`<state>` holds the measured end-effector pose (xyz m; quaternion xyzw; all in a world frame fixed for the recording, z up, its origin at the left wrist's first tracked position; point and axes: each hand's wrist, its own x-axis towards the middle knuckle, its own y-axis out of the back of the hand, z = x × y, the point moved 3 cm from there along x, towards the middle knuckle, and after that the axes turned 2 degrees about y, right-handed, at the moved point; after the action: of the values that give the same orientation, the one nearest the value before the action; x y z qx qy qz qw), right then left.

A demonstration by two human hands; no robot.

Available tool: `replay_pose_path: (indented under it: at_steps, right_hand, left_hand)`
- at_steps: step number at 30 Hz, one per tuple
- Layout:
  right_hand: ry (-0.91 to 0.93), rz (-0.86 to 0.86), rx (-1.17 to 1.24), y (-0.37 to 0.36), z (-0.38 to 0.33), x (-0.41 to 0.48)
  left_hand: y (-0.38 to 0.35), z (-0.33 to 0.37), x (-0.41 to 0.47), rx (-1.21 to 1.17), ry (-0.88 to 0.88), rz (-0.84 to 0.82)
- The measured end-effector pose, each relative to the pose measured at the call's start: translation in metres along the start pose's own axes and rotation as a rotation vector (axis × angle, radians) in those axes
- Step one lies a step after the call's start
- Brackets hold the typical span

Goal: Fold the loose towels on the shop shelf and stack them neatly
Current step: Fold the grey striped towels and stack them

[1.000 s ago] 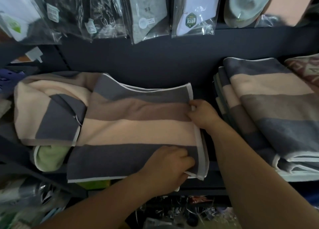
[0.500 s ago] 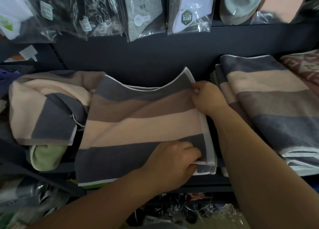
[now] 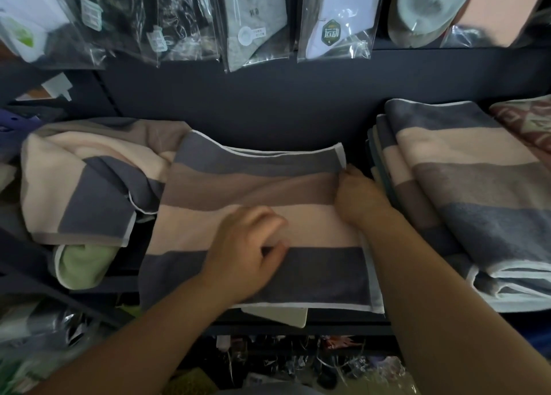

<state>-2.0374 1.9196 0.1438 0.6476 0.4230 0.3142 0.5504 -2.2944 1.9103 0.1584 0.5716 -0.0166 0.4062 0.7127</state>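
Observation:
A striped towel [image 3: 208, 183] in grey, brown and peach with a white hem lies folded on the dark shelf [image 3: 298, 327] in the middle. My right hand [image 3: 356, 199] pinches its far right edge near the corner. My left hand [image 3: 247, 251] rests on top of the towel over the peach and grey stripes, fingers loosely curled and holding nothing. A crumpled striped towel [image 3: 74, 183] lies loose to the left. A stack of folded striped towels [image 3: 465, 198] sits to the right.
A light green cloth [image 3: 82, 265] pokes out under the crumpled towel. A red patterned cloth [image 3: 527, 123] lies at the far right. Bagged socks [image 3: 337, 19] hang above the shelf's dark back panel. Packaged goods [image 3: 32, 329] fill the lower shelf.
My left hand let go of the towel's near right corner and moved left onto its middle. My right hand keeps hold of the far right edge, and the towel lies flatter.

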Motion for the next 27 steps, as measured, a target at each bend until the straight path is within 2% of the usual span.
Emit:
replay_pose_path:
  at_steps: [2, 4, 6, 8, 11, 16, 18, 20, 23, 27]
  right_hand:
    - [-0.037, 0.048, -0.171, 0.006, -0.011, -0.011]
    - [-0.004, 0.14, -0.198, 0.013, -0.029, -0.026]
    - [0.127, 0.124, -0.116, 0.007, -0.052, -0.038]
    - [0.234, 0.02, -0.085, -0.01, -0.068, -0.047]
    - [0.237, -0.111, -0.079, -0.027, -0.066, -0.058]
    - [0.236, -0.14, -0.104, -0.028, -0.047, -0.078]
    - [0.238, -0.14, -0.097, -0.027, -0.043, -0.087]
    - [0.234, -0.14, -0.099, -0.026, -0.041, -0.092]
    - [0.223, -0.148, -0.103, -0.025, -0.04, -0.091]
    - [0.185, -0.17, -0.097, -0.025, -0.039, -0.088]
  left_hand:
    - [0.01, -0.029, 0.003, 0.216, 0.218, -0.119]
    - [0.012, -0.049, 0.001, 0.326, 0.403, -0.337]
    - [0.006, -0.056, -0.005, 0.34, 0.494, -0.523]
    - [0.0, -0.049, -0.011, 0.342, 0.513, -0.593]
    - [0.004, -0.031, -0.017, 0.367, 0.463, -0.618]
    - [0.025, -0.044, 0.002, 0.486, 0.361, -0.389]
    - [0.021, -0.06, 0.017, 0.554, 0.335, -0.423]
    - [0.013, -0.079, 0.03, 0.587, 0.337, -0.527]
    - [0.01, -0.11, 0.043, 0.555, 0.395, -0.637]
    - [0.013, -0.138, 0.058, 0.572, 0.481, -0.611]
